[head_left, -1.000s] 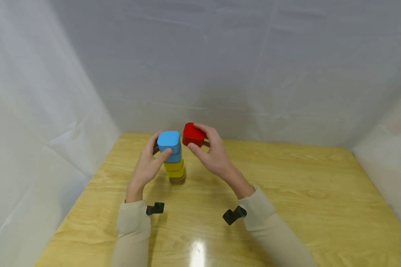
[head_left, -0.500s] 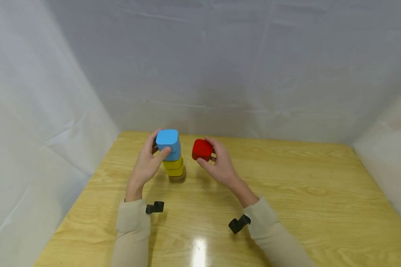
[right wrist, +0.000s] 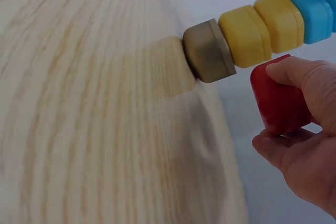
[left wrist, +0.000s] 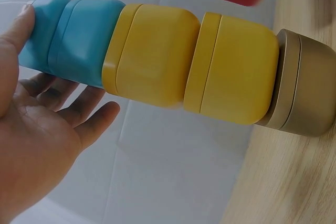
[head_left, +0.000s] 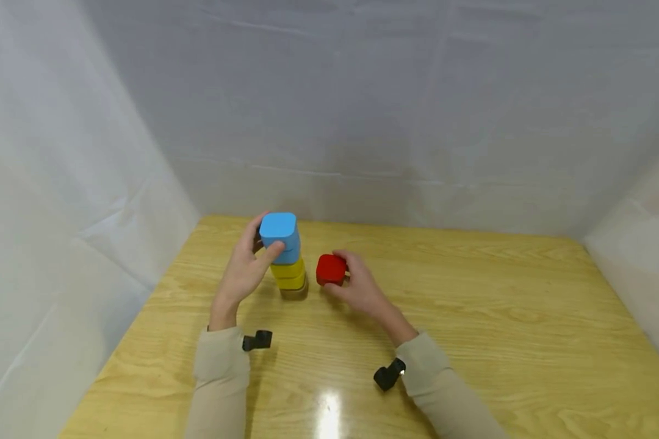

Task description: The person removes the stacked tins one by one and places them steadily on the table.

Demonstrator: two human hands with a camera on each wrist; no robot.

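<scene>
A stack stands on the wooden table (head_left: 472,317): a brown base block (head_left: 293,292), two yellow blocks (head_left: 288,273) and two blue blocks (head_left: 279,230) on top. My left hand (head_left: 260,241) holds the top blue block (left wrist: 47,30), thumb on its near side and fingers behind. My right hand (head_left: 345,277) grips a red block (head_left: 331,269) just right of the stack, low, about level with the lower yellow block (left wrist: 236,77). In the right wrist view the red block (right wrist: 278,100) sits between thumb and fingers, apart from the brown base (right wrist: 207,51).
White sheets wall the table in at the back (head_left: 362,122), left (head_left: 60,213) and right (head_left: 637,244). Bare wood lies to the right of the stack and in front of it. A small black camera mount sits at each wrist (head_left: 257,340).
My right hand has carried the red block from beside the top of the stack down and slightly right to near the table. My left hand has stayed on the top blue block.
</scene>
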